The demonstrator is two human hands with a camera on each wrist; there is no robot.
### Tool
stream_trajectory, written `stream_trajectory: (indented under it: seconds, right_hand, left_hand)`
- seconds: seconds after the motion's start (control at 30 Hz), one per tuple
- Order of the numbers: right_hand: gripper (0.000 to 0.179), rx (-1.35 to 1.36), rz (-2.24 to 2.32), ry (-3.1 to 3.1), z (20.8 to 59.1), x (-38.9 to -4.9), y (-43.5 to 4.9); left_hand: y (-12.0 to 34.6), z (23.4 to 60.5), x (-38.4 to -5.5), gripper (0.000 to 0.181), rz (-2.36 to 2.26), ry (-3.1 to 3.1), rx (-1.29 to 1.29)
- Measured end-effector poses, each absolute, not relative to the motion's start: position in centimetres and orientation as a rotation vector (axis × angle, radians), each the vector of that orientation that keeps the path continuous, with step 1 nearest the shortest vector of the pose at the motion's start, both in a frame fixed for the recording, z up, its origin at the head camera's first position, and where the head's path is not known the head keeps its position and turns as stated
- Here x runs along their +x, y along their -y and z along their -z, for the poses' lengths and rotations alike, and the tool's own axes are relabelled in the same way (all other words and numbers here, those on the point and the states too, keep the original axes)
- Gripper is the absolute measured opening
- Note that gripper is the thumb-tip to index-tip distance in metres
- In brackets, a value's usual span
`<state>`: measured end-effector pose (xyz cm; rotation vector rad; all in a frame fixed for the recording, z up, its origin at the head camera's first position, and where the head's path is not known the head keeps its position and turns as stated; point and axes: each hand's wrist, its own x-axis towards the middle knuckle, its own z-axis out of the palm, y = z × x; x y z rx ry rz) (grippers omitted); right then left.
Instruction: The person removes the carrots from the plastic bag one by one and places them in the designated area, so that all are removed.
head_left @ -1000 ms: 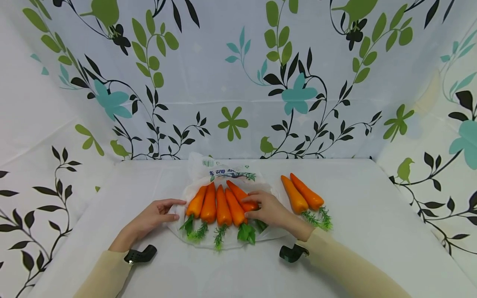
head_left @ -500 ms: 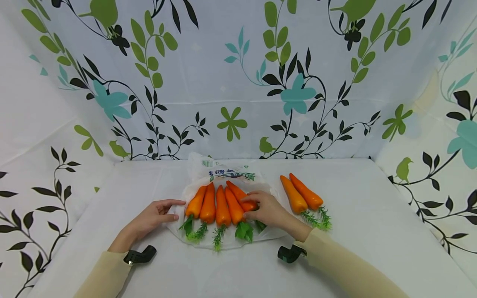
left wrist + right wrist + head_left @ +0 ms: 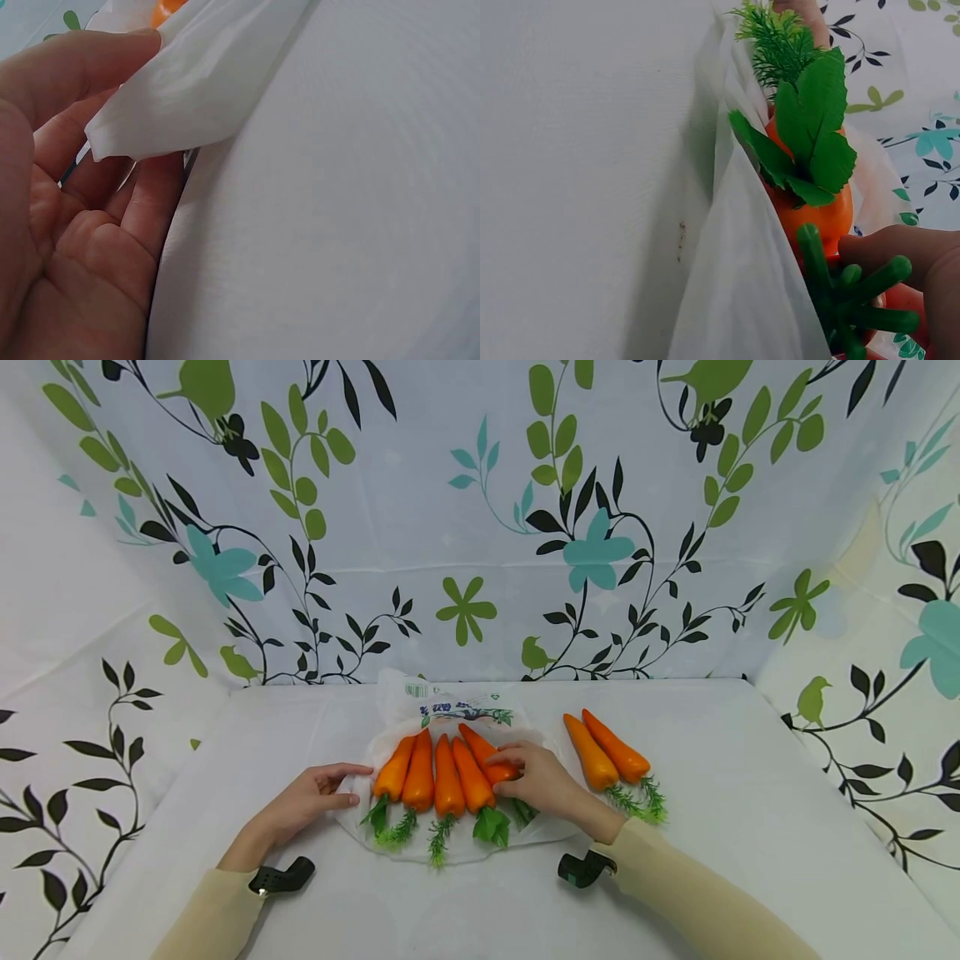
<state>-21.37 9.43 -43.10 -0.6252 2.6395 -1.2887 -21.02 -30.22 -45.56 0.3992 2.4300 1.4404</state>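
Observation:
A white printed plastic bag (image 3: 408, 706) lies on the table with several orange carrots (image 3: 447, 781) fanned side by side over it, tips pointing away, green tops toward me. At its left edge, my left hand (image 3: 303, 795) holds the bag rim between thumb and fingers; the left wrist view shows the white film (image 3: 187, 97) there. My right hand (image 3: 542, 781) grips the slanted rightmost carrot (image 3: 477, 745), its lower part hidden by the hand. In the right wrist view the thumb (image 3: 892, 251) lies beside a stubby green stem (image 3: 847, 300) and a leafy carrot top (image 3: 817, 127).
Two more carrots (image 3: 607, 747) with feathery tops lie to the right of the bag, outside it. The table (image 3: 712, 827) has a white cover. A curtain (image 3: 420, 527) with leaves and birds hangs behind.
Almost nothing differs. The leafy top by the right thumb has shifted slightly left since the earliest frame; both hands keep their places.

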Motion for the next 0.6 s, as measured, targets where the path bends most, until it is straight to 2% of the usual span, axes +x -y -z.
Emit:
stream_trajectory:
  seconds: [0.6]
  right_hand:
    - [0.034, -0.475, 1.445, -2.536, 42.1, -21.8, -10.2]
  left_hand:
    - [30.2, 45.7, -21.0, 0.042, -1.429, -2.453, 0.408]
